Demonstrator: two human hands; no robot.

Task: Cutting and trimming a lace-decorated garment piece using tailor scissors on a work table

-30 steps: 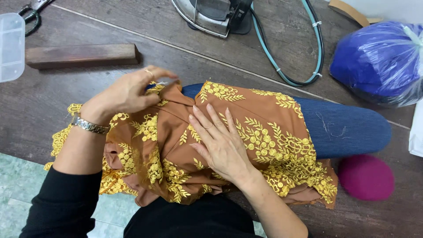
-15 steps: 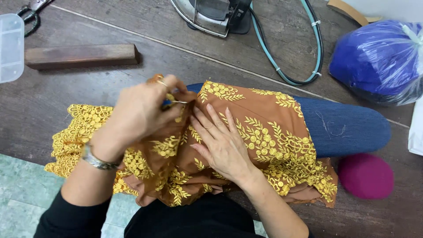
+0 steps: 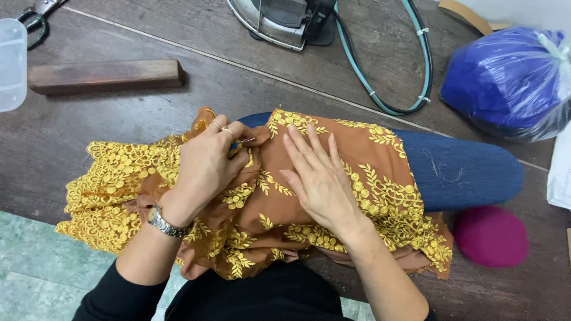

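Note:
A brown fabric with yellow-gold floral embroidery (image 3: pixel 380 178) lies draped over a blue padded pressing cushion (image 3: pixel 470 172) on a dark wooden table. My left hand (image 3: pixel 205 169), with rings and a metal wristwatch, pinches a thin blue-headed pin (image 3: pixel 241 142) at the fabric's upper edge. My right hand (image 3: pixel 318 178) rests flat on the fabric beside it, fingers spread, pressing the cloth onto the cushion. The fabric's left part (image 3: pixel 119 184) hangs loose toward the table's front edge.
An iron (image 3: pixel 279 21) with a teal cord (image 3: pixel 416 71) stands at the back. A wooden block (image 3: pixel 104 76), a clear plastic box (image 3: pixel 12 65) and scissors (image 3: pixel 35 15) lie at the left. A blue plastic bag (image 3: pixel 505 77) and a magenta round cushion (image 3: pixel 491 235) sit at the right.
My left hand has shifted right along the fabric's upper edge and now pinches the pin there. The left part of the fabric has spread out. My right hand has barely moved.

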